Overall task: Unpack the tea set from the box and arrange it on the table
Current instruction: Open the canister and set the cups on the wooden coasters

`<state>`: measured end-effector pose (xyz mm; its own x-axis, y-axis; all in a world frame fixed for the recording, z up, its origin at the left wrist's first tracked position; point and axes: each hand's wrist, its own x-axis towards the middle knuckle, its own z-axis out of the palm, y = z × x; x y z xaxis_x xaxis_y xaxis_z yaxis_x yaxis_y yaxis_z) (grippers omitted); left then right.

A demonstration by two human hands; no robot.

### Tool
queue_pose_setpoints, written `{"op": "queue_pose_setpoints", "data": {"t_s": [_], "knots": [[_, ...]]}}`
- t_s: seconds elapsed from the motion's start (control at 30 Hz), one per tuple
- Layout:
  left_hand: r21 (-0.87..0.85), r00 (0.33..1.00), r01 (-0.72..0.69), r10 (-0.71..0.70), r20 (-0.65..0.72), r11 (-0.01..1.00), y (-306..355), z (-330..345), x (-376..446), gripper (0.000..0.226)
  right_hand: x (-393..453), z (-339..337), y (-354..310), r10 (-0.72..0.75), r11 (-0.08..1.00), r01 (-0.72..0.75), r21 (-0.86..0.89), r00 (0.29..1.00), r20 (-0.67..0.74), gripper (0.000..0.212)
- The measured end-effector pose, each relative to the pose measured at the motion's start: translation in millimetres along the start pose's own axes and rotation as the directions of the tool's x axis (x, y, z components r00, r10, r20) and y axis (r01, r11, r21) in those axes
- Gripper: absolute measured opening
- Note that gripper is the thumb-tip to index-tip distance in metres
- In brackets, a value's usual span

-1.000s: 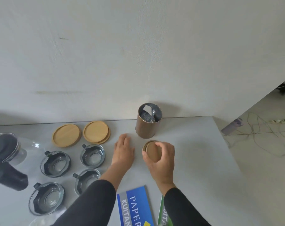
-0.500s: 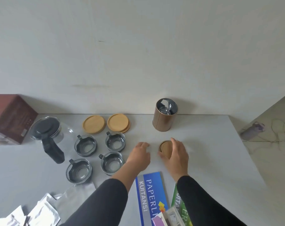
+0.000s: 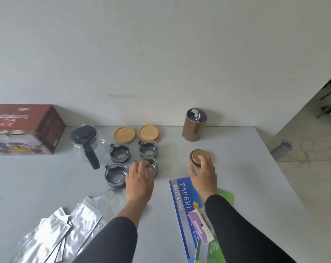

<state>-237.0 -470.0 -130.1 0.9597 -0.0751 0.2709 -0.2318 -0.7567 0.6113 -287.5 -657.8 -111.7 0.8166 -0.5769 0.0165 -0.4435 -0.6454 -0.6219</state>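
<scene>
4 glass cups (image 3: 134, 161) are grouped on the table (image 3: 47, 186); the nearest is partly covered by the left hand (image 3: 140, 179), fingers loosely spread. The right hand (image 3: 203, 172) is laid open-fingered on the canister lid (image 3: 197, 157), nothing gripped.

Grey table (image 3: 47, 186) against a white wall. Left hand (image 3: 139, 179), fingers relaxed, over the nearest of four glass cups (image 3: 151, 165). Right hand (image 3: 203, 173) with fingers on a bronze lid (image 3: 196, 155). Behind: open canister (image 3: 193, 128), wooden coasters (image 3: 124, 134), glass teapot (image 3: 85, 141), red box (image 3: 24, 128).
</scene>
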Motion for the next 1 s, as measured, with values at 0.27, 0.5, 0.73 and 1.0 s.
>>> {"op": "queue_pose_setpoints", "data": {"t_s": [0.27,0.5,0.73,1.0], "knots": [[0.047,0.924,0.382,-0.383,0.006,0.923,-35.3,0.2,-59.9,0.034,-21.0,11.3,-13.5,-0.133,0.99,0.128,0.066,0.989,0.072,0.052],[0.052,0.834,0.551,-0.549,-0.05,0.833,-51.5,15.2,-57.1,0.037,20.3,23.1,-41.5,-0.263,0.963,0.246,0.113,0.948,0.181,0.052],[0.183,0.839,0.544,-0.536,-0.096,0.819,-50.9,29.0,-62.9,0.038,72.7,48.0,-70.7,-0.284,0.958,0.256,0.128,0.912,0.295,0.063],[0.263,0.854,0.518,-0.508,-0.109,0.814,-53.4,32.9,-64.7,0.044,79.5,90.1,-97.2,-0.189,0.978,0.135,0.159,0.896,0.401,0.084]]}}
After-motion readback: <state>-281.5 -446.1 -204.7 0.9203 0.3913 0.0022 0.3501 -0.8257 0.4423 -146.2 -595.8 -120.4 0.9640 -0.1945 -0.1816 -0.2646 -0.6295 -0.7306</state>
